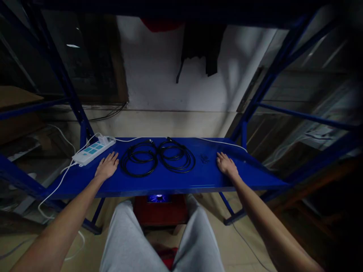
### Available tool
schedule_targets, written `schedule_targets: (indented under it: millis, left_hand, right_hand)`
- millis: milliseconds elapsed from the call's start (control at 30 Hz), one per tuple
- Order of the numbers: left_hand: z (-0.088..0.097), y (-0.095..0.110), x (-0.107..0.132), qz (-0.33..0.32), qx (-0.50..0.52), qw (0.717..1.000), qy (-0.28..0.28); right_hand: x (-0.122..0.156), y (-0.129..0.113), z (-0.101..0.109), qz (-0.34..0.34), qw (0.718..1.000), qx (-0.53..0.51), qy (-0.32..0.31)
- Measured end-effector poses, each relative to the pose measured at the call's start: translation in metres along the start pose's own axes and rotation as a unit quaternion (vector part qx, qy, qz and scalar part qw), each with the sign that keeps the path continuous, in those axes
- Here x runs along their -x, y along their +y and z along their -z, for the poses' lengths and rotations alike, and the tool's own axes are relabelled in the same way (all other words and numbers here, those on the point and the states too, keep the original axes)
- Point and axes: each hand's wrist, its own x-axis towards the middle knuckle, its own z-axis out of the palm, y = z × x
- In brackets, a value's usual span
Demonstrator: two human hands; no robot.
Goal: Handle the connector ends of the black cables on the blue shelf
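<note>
My left hand (107,166) lies flat on the blue shelf (167,183), fingers stretched out, holding nothing. Just beyond it to the left is a white power strip (93,151) with a plug in its far end. Two coils of black cable lie side by side in the middle: the left coil (138,175) near my left hand, and the right coil (181,171) touching or almost touching it. A small cluster of dark pieces (204,158), too small to name, sits between the right coil and my right hand (226,165). That hand also rests flat with its fingers spread.
Blue uprights, such as the right post (268,81), frame the shelf on both sides. A white cord (141,138) runs along the back edge. Under the shelf, between my knees, a dark red stool-like surface (161,215) bears a purple-lit object (159,198).
</note>
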Motion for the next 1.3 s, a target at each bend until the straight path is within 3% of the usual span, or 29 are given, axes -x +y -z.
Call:
schedule_targets:
  millis: [500, 700, 767, 833, 933, 1033, 1133, 1200, 1300]
  left_hand:
    - [0.0, 0.003, 0.008, 0.001, 0.005, 1.0, 0.009]
    - [0.003, 0.005, 0.009, -0.008, 0.042, 0.999, 0.031]
    - [0.009, 0.007, 0.013, -0.034, 0.084, 0.994, 0.069]
    - [0.019, 0.015, 0.021, -0.07, 0.144, 0.979, 0.125]
    - [0.036, 0.04, 0.041, -0.114, 0.214, 0.952, 0.186]
    - [0.047, 0.077, 0.064, -0.232, 0.192, 0.947, 0.115]
    - [0.045, 0.11, 0.077, -0.337, 0.125, 0.932, 0.042]
    - [0.037, 0.121, 0.079, -0.353, 0.094, 0.93, 0.031]
    - [0.02, 0.119, 0.074, -0.33, 0.073, 0.94, 0.034]
  right_hand:
    - [0.005, -0.003, 0.005, 0.007, 1.0, -0.01, 0.021]
    - [0.03, -0.032, 0.032, 0.094, 0.976, -0.079, 0.178]
    - [0.044, -0.054, 0.035, 0.119, 0.954, -0.147, 0.235]
    - [0.061, -0.082, 0.033, 0.168, 0.931, -0.209, 0.249]
    - [0.091, -0.125, 0.025, 0.272, 0.907, -0.238, 0.217]
    - [0.117, -0.161, 0.021, 0.355, 0.898, -0.206, 0.158]
    - [0.127, -0.184, 0.023, 0.413, 0.891, -0.154, 0.108]
    - [0.126, -0.191, 0.024, 0.418, 0.894, -0.139, 0.082]
    - [0.12, -0.189, 0.024, 0.4, 0.904, -0.136, 0.063]
